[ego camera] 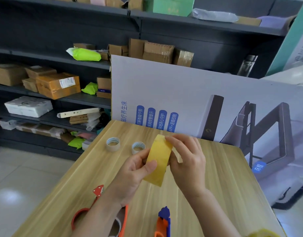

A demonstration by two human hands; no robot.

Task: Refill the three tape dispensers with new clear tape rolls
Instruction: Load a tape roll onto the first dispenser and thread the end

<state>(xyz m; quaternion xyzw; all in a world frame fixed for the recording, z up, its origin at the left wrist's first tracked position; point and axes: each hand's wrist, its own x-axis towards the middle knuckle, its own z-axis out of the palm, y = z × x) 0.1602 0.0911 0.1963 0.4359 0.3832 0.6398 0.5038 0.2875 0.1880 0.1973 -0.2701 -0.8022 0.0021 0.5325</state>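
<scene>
Item held: a wide yellowish translucent tape roll (pixel 159 159), raised above the light wood-grain bench (pixel 215 177), seen edge-on so its core is hidden. The left hand (pixel 133 173) has its grip clamped on the roll's near lower side, thumb across the outer face. The right hand (pixel 188 158) is clamped on the far upper edge, fingertips (pixel 169 139) at the roll's top; whether they pinch a loose tape end cannot be made out.

Beyond the grip, toward the bench's far edge: two small clear tape rolls with white cores, lying flat, one at far left (pixel 113 143), the other (pixel 138 147) nearer, its right side partly covered by the left hand's fingers.

Nearer than the grip, under the left forearm: a red and orange handheld tape dispenser (pixel 89 207), largely hidden by the arm. To its right, an orange and blue tape dispenser (pixel 163 219), cut off by the bottom of the frame. At the lower right corner, a yellow blurred object (pixel 263 234), cut off and not identifiable.

Behind the bench: a large white printed cardboard box (pixel 190 93) and dark shelving (pixel 44 53) holding parcels.
</scene>
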